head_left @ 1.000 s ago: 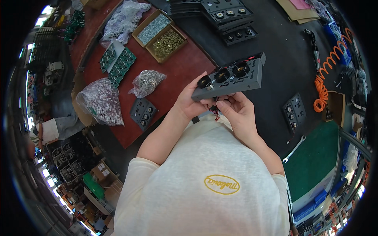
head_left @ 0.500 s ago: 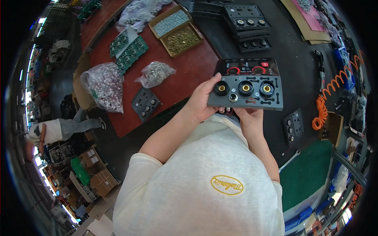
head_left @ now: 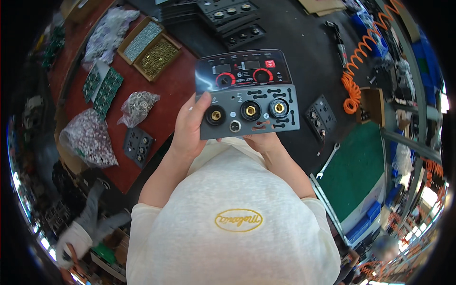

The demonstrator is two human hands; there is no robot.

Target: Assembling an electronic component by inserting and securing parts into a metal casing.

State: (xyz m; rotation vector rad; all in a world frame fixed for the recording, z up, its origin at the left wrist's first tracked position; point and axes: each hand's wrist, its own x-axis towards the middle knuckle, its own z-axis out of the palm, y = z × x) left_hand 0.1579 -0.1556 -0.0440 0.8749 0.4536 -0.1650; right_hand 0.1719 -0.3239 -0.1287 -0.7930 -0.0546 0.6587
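Observation:
A dark grey front panel (head_left: 228,101) of an electrical machine is held up before my chest, its upper part glossy black with red dial markings. Three black round sockets with brass centres and one small metal connector (head_left: 235,126) sit across its lower half. My left hand (head_left: 188,124) grips the panel's left edge, thumb on the front face and the other fingers behind it. Under the lower edge, right of centre, my right hand (head_left: 262,140) supports the panel; its fingers are mostly hidden behind it.
On the red table to the left are boxes of small screws (head_left: 159,56), green circuit boards (head_left: 107,91), bags of small parts (head_left: 90,137) and another panel (head_left: 137,146). More panels (head_left: 242,34) stack up ahead. At right lie a panel (head_left: 321,116), wrench (head_left: 328,161), power driver (head_left: 338,45) and orange coiled hose (head_left: 350,90).
My view has turned, so table and surroundings sit lower on the left and higher on the right. The panel's glossy upper face now shows more fully. Both hands keep their hold.

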